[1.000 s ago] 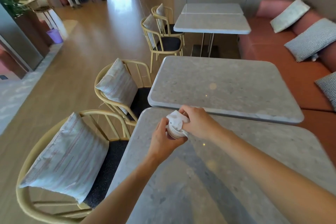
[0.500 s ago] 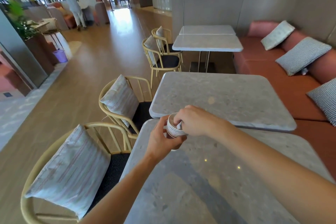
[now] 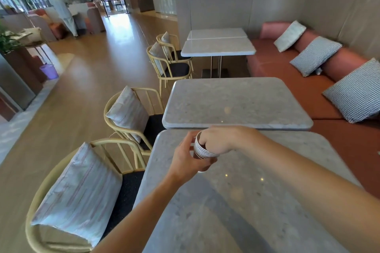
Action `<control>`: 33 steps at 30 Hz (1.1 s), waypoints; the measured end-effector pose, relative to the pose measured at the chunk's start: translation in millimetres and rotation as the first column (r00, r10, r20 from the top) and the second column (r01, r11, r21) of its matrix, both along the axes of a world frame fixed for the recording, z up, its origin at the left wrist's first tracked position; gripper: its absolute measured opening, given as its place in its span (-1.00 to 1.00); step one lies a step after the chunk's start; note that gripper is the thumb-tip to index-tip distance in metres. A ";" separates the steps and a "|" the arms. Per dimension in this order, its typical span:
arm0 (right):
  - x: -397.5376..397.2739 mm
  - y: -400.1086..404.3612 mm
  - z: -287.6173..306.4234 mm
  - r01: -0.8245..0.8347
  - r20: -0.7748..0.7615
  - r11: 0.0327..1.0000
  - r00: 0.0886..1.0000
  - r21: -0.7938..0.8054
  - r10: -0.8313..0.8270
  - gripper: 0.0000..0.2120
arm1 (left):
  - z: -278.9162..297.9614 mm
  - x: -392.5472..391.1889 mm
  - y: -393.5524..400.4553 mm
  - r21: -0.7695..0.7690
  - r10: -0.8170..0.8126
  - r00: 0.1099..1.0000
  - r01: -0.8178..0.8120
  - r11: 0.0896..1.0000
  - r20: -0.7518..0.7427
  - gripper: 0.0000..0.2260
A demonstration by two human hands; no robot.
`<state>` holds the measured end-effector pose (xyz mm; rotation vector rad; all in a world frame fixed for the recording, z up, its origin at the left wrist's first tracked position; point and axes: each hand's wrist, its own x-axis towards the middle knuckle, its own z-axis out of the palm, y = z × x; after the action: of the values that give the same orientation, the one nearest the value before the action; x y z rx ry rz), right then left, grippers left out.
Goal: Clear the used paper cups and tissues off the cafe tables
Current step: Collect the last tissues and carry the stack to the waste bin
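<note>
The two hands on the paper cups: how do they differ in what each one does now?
The left hand holds the stack of paper cups from the side and below, thumb up by the rim; the right hand comes from above, its fingers curled over the stack's mouth. The left hand's back faces the camera; the right hand hides the opening. Both touch the same stack, above the near table.
</note>
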<state>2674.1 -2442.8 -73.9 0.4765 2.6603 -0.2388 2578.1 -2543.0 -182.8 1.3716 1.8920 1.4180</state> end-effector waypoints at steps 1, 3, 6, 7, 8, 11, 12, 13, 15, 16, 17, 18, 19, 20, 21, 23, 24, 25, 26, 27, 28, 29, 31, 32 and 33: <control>4.6 -2.8 -2.6 0.050 -0.064 0.999 0.997 -0.013 -0.051 -0.83 | 0.5 1.2 -3.8 0.002 -0.013 1.000 0.013 1.000 -0.011 -0.37; 12.5 -10.5 -7.2 0.126 -0.184 0.992 0.975 0.010 -0.122 -0.82 | 3.3 3.0 -11.6 0.000 -0.044 0.999 0.044 0.999 -0.026 -0.36; 16.9 -27.7 -12.1 0.206 -0.303 0.976 0.937 0.070 -0.176 -0.77 | 6.8 4.7 -24.8 0.010 -0.085 0.996 0.086 0.996 -0.029 -0.37; 18.0 -35.3 -12.6 0.229 -0.337 0.967 0.925 0.115 -0.179 -0.78 | 7.8 5.6 -30.2 0.020 -0.092 0.995 0.093 0.995 -0.027 -0.37; 19.3 -43.6 -13.0 0.257 -0.373 0.953 0.910 0.161 -0.182 -0.77 | 8.4 6.3 -36.1 0.033 -0.098 0.995 0.099 0.995 -0.021 -0.38; 28.5 -71.0 -11.9 0.332 -0.459 0.918 0.865 0.219 -0.203 -0.72 | 8.8 10.3 -55.6 0.061 -0.134 0.991 0.133 0.989 0.017 -0.41; 34.2 -80.1 -11.4 0.358 -0.479 0.913 0.847 0.196 -0.230 -0.72 | 8.0 13.2 -62.6 0.060 -0.153 0.988 0.151 0.987 0.030 -0.41; 41.2 -89.0 -10.5 0.384 -0.487 0.909 0.832 0.161 -0.266 -0.75 | 6.1 17.1 -69.5 0.055 -0.173 0.984 0.171 0.984 0.038 -0.42; 57.7 -105.0 -13.4 0.407 -0.466 0.910 0.822 0.082 -0.326 -0.81 | 0.0 27.2 -82.8 0.046 -0.214 0.976 0.211 0.976 0.050 -0.41; 67.3 -114.3 -16.7 0.401 -0.452 0.915 0.824 0.038 -0.342 -0.82 | -4.1 33.4 -89.4 0.048 -0.230 0.971 0.228 0.973 0.058 -0.41; 78.0 -124.6 -21.4 0.403 -0.439 0.915 0.820 -0.011 -0.366 -0.81 | -8.8 40.2 -96.0 0.052 -0.245 0.967 0.242 0.969 0.069 -0.40; 89.2 -136.2 -26.4 0.414 -0.419 0.908 0.815 -0.060 -0.400 -0.81 | -13.6 48.1 -102.7 0.053 -0.263 0.962 0.260 0.964 0.076 -0.40; 100.5 -148.2 -31.4 0.440 -0.383 0.892 0.810 -0.106 -0.445 -0.81 | -18.4 56.6 -109.7 0.048 -0.287 0.955 0.285 0.957 0.075 -0.39; 111.8 -159.9 -36.2 0.471 -0.333 0.869 0.803 -0.151 -0.494 -0.79 | -23.2 66.2 -117.3 0.036 -0.318 0.946 0.317 0.948 0.068 -0.39; 123.6 -171.5 -40.3 0.502 -0.278 0.843 0.796 -0.190 -0.537 -0.76 | -28.3 76.5 -124.8 0.022 -0.352 0.934 0.352 0.936 0.066 -0.38; 147.8 -192.5 -47.2 0.560 -0.213 0.797 0.770 -0.226 -0.601 -0.75 | -39.0 99.0 -138.5 -0.003 -0.408 0.908 0.410 0.912 0.098 -0.38; 160.5 -202.0 -48.6 0.592 -0.221 0.772 0.741 -0.233 -0.635 -0.75 | -43.8 111.2 -144.4 -0.015 -0.428 0.896 0.433 0.901 0.119 -0.37; 173.5 -211.8 -48.1 0.633 -0.248 0.737 0.694 -0.238 -0.676 -0.73 | -48.5 123.3 -149.5 -0.027 -0.447 0.884 0.455 0.890 0.138 -0.36; 186.8 -221.0 -47.7 0.682 -0.287 0.690 0.629 -0.244 -0.723 -0.69 | -53.4 134.9 -154.0 -0.041 -0.467 0.871 0.478 0.878 0.154 -0.35; 200.8 -229.5 -48.3 0.730 -0.334 0.637 0.553 -0.248 -0.763 -0.68 | -58.0 146.2 -158.1 -0.054 -0.487 0.858 0.501 0.864 0.164 -0.34; 215.2 -237.1 -50.1 0.767 -0.384 0.592 0.483 -0.247 -0.787 -0.69 | -61.7 157.4 -161.9 -0.068 -0.508 0.844 0.524 0.849 0.171 -0.33; 229.2 -243.9 -52.9 0.795 -0.435 0.561 0.431 -0.231 -0.791 -0.71 | -64.7 168.4 -165.1 -0.082 -0.528 0.830 0.547 0.833 0.178 -0.31; 258.0 -255.5 -61.5 0.822 -0.530 0.537 0.377 -0.186 -0.760 -0.77 | -70.3 191.8 -170.7 -0.106 -0.570 0.801 0.593 0.798 0.185 -0.29; 272.3 -261.2 -66.9 0.832 -0.533 0.525 0.366 -0.179 -0.762 -0.73 | -73.4 204.6 -173.5 -0.109 -0.592 0.785 0.614 0.782 0.182 -0.29; 286.1 -267.7 -72.4 0.848 -0.488 0.495 0.355 -0.190 -0.797 -0.57 | -76.2 217.7 -175.9 -0.109 -0.610 0.773 0.631 0.768 0.172 -0.30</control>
<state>2960.2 -2710.4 -146.4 2.0902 2.6234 -0.6109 2795.8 -2718.9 -259.1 1.5809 1.2448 0.9592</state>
